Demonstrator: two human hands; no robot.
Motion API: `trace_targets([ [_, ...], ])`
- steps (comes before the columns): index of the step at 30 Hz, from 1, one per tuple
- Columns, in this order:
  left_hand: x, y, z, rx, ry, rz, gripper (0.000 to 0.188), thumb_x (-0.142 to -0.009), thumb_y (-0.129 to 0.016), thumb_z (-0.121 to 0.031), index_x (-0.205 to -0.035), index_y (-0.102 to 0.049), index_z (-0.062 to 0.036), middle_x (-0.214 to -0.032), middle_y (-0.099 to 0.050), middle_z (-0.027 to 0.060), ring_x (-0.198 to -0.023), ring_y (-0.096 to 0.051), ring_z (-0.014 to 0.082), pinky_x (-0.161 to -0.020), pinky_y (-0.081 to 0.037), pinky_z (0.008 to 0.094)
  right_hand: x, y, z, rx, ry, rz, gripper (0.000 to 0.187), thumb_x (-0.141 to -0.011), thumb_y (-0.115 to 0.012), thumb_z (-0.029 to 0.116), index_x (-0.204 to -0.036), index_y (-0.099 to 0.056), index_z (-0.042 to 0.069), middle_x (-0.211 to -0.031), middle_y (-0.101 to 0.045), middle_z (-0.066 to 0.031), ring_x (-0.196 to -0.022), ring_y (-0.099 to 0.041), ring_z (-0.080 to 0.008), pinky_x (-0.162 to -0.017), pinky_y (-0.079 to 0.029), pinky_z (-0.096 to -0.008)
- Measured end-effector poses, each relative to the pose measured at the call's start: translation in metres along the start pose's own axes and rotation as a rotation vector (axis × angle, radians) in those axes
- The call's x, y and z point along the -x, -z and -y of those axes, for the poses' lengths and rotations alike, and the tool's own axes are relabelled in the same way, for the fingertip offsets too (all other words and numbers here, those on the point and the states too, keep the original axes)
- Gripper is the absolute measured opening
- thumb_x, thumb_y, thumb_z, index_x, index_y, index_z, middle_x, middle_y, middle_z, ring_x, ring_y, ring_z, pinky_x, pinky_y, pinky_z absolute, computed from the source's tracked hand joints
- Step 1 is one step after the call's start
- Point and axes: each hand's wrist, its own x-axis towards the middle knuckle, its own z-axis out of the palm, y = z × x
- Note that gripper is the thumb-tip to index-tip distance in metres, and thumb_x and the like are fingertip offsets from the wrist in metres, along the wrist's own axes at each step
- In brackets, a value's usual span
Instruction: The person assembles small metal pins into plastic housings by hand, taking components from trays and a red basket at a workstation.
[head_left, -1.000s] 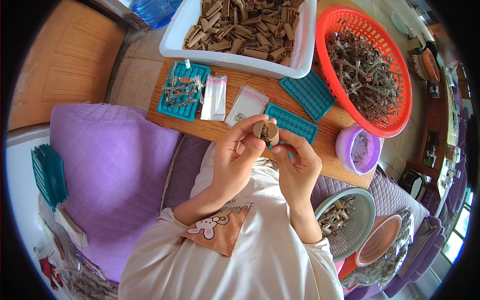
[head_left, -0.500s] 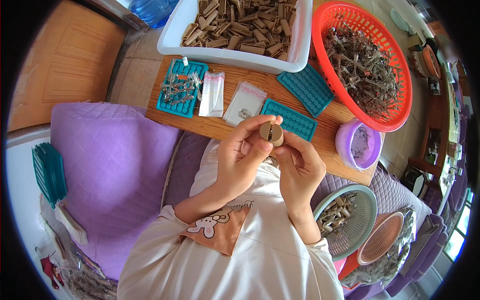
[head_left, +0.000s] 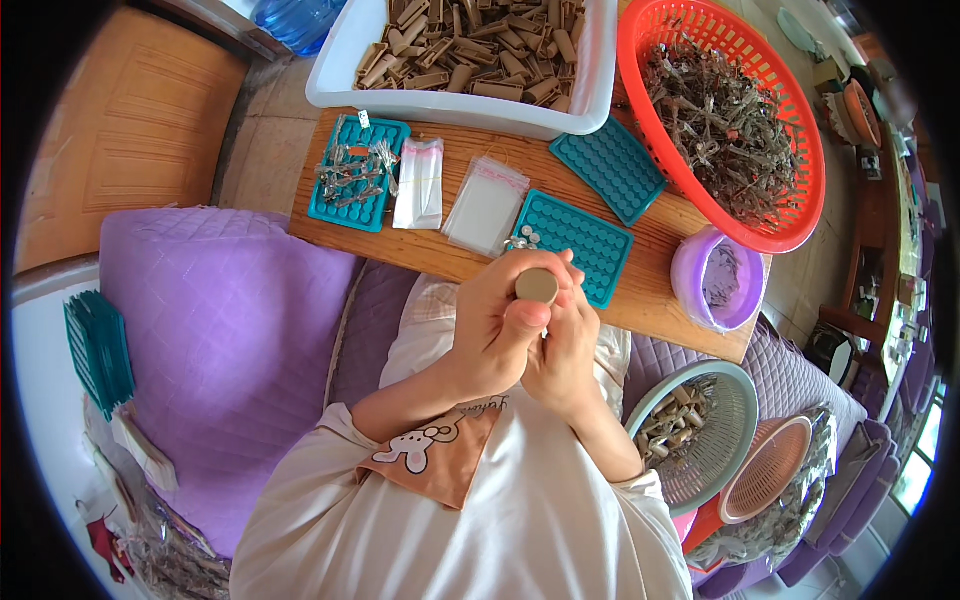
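Note:
A brown plastic cylinder (head_left: 537, 287) with a flat round end is held in front of my chest, over the table's near edge. My left hand (head_left: 488, 335) wraps around it, the thumb pressed below its round end. Pressed close against the left one, my right hand (head_left: 562, 362) is closed on the cylinder's lower part, which the fingers mostly hide. Just beyond the hands lies a teal tray (head_left: 583, 243) with rows of round hollows. Several small shiny pieces (head_left: 523, 240) sit at that tray's left edge.
On the wooden table (head_left: 440, 252) stand a white bin (head_left: 460, 112) of brown plastic parts, a red basket (head_left: 745, 238) of metal clips, a purple tub (head_left: 690, 290), clear bags (head_left: 484, 208) and more teal trays (head_left: 607, 172). A grey-green basket (head_left: 735, 440) of brown pieces is at my right.
The cylinder has turned: its slotted end with metal inside faced up, now a plain round end does. My right hand has moved left, closing against the left hand.

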Motion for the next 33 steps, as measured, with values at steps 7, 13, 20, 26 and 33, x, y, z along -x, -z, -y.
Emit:
trace_targets([
  [7,0.001,-0.004,0.015,0.274,0.079,0.014,0.041,-0.085,-0.046,-0.039,-0.095,-0.045,0.0006,-0.084,-0.05,0.0054,-0.091,-0.051,0.019,-0.091,-0.035,0.035,0.004,0.011,-0.008,-0.075,-0.163,0.069,0.032,-0.074,-0.059,0.01,-0.101,-0.047,-0.002,-0.083,-0.053,-0.0154,-0.068,-0.054,-0.0333,-0.059,-0.045,-0.0347],
  [13,-0.007,0.007,0.018,0.471,0.257,-0.109,0.05,-0.08,-0.043,-0.05,-0.1,-0.039,-0.0043,-0.081,-0.046,0.0054,-0.087,-0.054,0.021,-0.071,-0.047,0.034,-0.002,0.097,-0.018,0.054,-0.414,0.014,0.026,-0.068,-0.058,-0.006,-0.093,-0.056,0.003,-0.071,-0.055,-0.0054,-0.063,-0.055,-0.0122,-0.058,-0.044,-0.024],
  [20,-0.006,0.017,0.021,0.474,0.376,0.045,0.051,-0.084,-0.031,-0.053,-0.104,-0.04,-0.0066,-0.069,-0.04,-0.0008,-0.048,-0.029,0.0042,-0.042,-0.025,0.0173,-0.001,0.164,-0.09,0.713,-0.549,0.103,0.016,-0.07,-0.053,0.002,-0.085,-0.057,-0.001,-0.073,-0.058,-0.0166,-0.066,-0.057,-0.029,-0.061,-0.044,-0.0357],
  [26,-0.005,0.011,0.015,0.664,0.522,0.084,0.049,-0.089,-0.027,-0.045,-0.113,-0.039,-0.0043,-0.074,-0.042,0.0002,-0.058,-0.034,0.0058,-0.053,-0.028,0.0168,-0.005,0.159,-0.101,0.8,-0.492,0.225,0.013,-0.068,-0.051,-0.001,-0.08,-0.056,-0.003,-0.075,-0.057,-0.0197,-0.071,-0.053,-0.0371,-0.065,-0.042,-0.039],
  [33,-0.007,0.016,0.02,0.992,0.631,0.041,0.035,-0.089,-0.038,-0.027,-0.113,-0.038,-0.0022,-0.095,-0.049,0.0068,-0.091,-0.048,0.0172,-0.066,-0.046,0.0254,-0.004,0.165,-0.082,0.56,-0.531,0.094,0.01,-0.074,-0.051,0.002,-0.083,-0.052,-0.002,-0.075,-0.055,-0.0142,-0.063,-0.054,-0.0242,-0.058,-0.042,-0.0327],
])
